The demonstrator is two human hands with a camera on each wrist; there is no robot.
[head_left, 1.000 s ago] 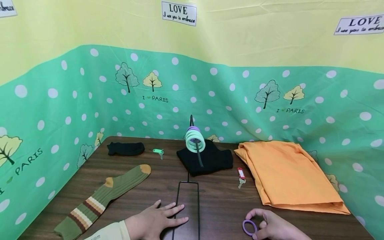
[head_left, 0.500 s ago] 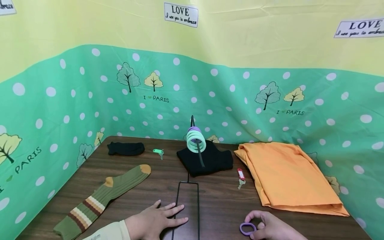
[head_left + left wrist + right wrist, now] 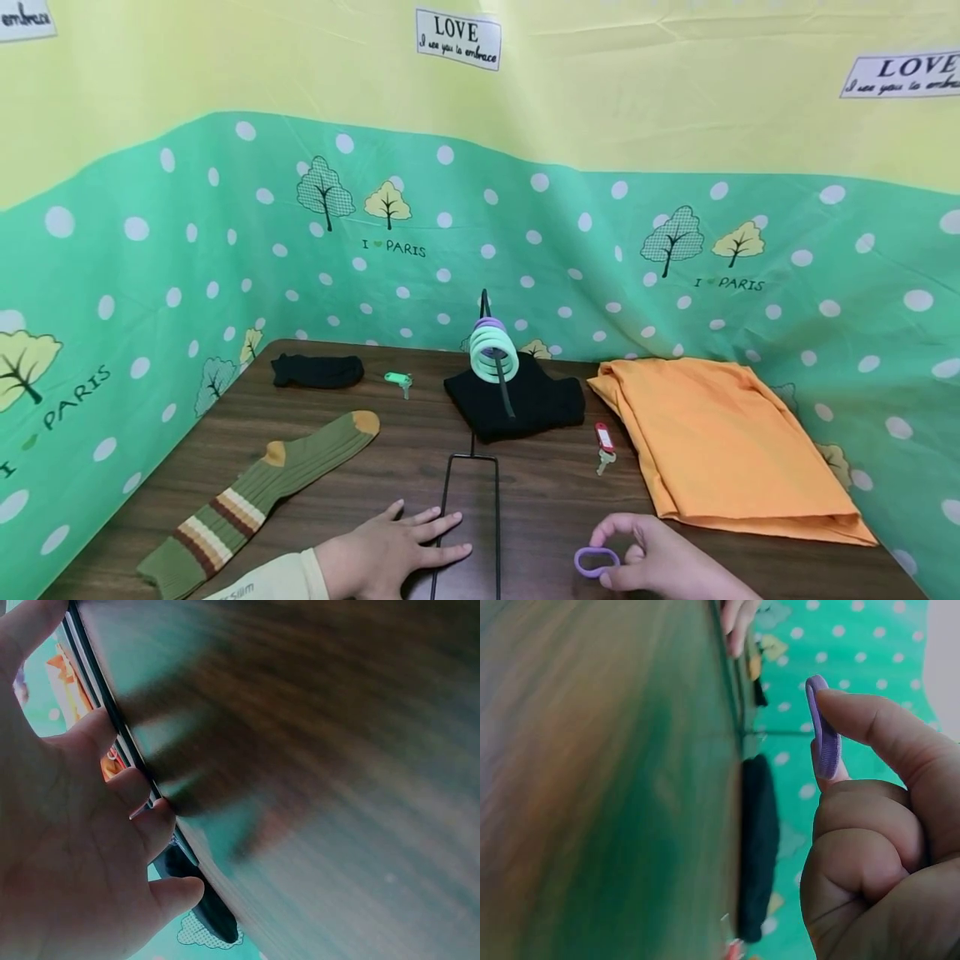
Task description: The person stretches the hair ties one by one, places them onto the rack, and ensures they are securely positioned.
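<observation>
Purple ring carried leftward

The right hand [image 3: 660,560] pinches the purple ring [image 3: 597,561] in its fingers, now further left above the bench [image 3: 555,500] than before; the left hand [image 3: 390,546] stays flat, fingers straight, on the wire stand base [image 3: 471,500].

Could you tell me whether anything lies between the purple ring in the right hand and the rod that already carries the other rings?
Nothing visible does. The right hand pinches the purple ring near the table's front edge; only bare table lies between it and the rod. The red-tagged key sits just right of that line.
</observation>
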